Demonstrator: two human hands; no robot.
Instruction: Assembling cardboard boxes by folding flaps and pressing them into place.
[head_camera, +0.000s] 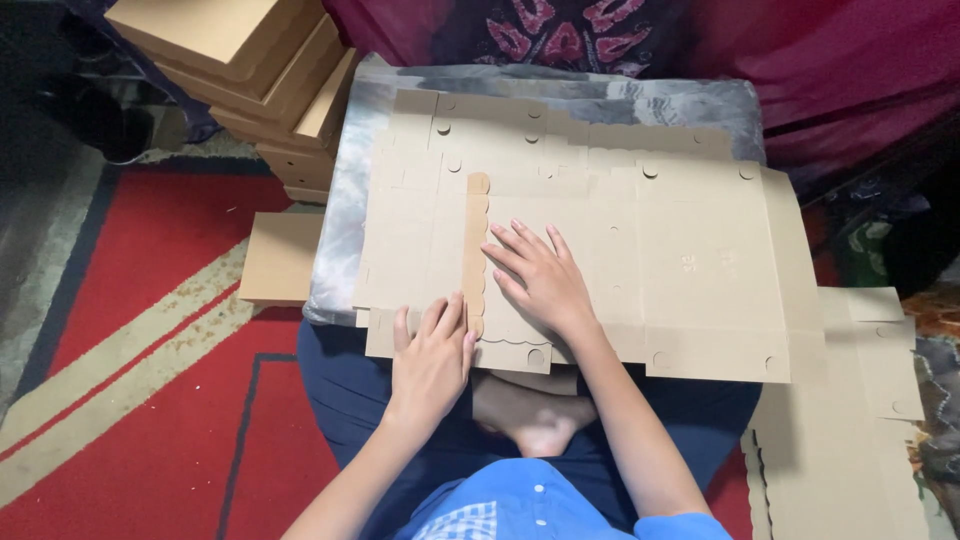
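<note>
Both hands, left hand (430, 355) and right hand (540, 277), press flat with spread fingers on an unfolded cardboard sheet (640, 270), grasping nothing.

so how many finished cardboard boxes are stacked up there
4 visible, one stack at top left beside the board: top box, second, third, fourth. More may be hidden below or out of frame.

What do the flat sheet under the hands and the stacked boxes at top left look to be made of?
The flat die-cut sheet looks like matte brown cardboard: punched notches, scored fold lines, a scalloped folded strip. The stacked boxes seem the same plain brown cardboard, matte and unprinted. Whether it is corrugated cannot be told.
</note>
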